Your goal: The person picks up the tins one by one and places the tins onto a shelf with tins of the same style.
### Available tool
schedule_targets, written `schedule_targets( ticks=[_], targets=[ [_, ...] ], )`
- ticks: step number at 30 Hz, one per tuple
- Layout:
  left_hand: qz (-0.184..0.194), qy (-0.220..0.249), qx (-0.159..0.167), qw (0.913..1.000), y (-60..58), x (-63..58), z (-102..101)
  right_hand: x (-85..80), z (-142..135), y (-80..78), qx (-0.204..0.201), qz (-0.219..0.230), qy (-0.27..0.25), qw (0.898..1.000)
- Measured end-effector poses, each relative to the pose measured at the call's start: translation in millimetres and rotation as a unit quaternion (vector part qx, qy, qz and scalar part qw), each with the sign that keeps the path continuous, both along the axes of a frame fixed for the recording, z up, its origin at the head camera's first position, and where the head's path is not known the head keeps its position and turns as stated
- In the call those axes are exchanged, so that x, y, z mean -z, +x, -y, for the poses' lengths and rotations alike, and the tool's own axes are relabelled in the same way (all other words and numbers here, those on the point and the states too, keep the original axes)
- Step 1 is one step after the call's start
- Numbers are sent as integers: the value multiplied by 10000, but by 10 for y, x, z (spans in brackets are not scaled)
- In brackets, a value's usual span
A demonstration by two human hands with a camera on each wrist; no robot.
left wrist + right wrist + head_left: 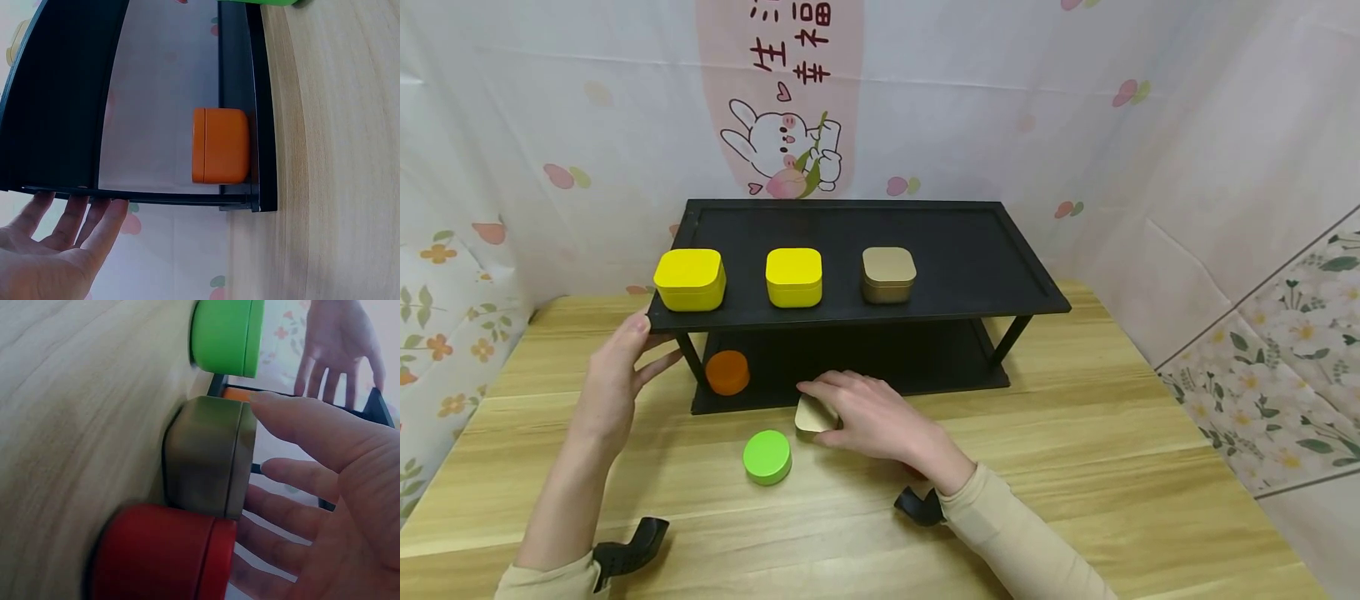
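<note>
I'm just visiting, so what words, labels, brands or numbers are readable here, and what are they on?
"生": sideways, on the pink patch of the backdrop.
"幸福": sideways, on the same patch.
A character above "生" is cut off by the picture's edge, so not fully readable.
No lettering shows on the boxes or the black shelf.

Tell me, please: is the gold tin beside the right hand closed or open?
Closed: in the right wrist view, the gold tin has its lid on, only a thin seam showing.
</note>
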State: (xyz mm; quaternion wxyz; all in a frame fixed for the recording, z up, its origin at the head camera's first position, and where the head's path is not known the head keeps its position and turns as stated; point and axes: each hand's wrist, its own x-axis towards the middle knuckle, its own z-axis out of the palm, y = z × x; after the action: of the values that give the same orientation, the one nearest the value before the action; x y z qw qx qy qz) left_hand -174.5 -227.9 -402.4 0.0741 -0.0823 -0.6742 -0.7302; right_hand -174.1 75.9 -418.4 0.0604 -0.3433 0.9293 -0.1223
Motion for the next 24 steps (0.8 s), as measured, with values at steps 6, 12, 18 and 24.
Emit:
schedule_targets(
  ticks=[6, 12, 18, 24],
  targets=[
    [16, 12, 25, 10000, -5, 9, -4, 45, 2, -14, 55, 142, 155, 9998],
    [12, -8, 50, 10000, -15, 15, 4, 74, 17, -32, 41, 145, 250, 9996],
    [-12, 11, 51, 10000, -14, 20, 15, 82, 23, -49, 40, 123, 272, 9995],
    [-57, 118, 42, 9999, -20, 21, 12, 76, 24, -49, 24, 79, 233, 9997]
  ],
)
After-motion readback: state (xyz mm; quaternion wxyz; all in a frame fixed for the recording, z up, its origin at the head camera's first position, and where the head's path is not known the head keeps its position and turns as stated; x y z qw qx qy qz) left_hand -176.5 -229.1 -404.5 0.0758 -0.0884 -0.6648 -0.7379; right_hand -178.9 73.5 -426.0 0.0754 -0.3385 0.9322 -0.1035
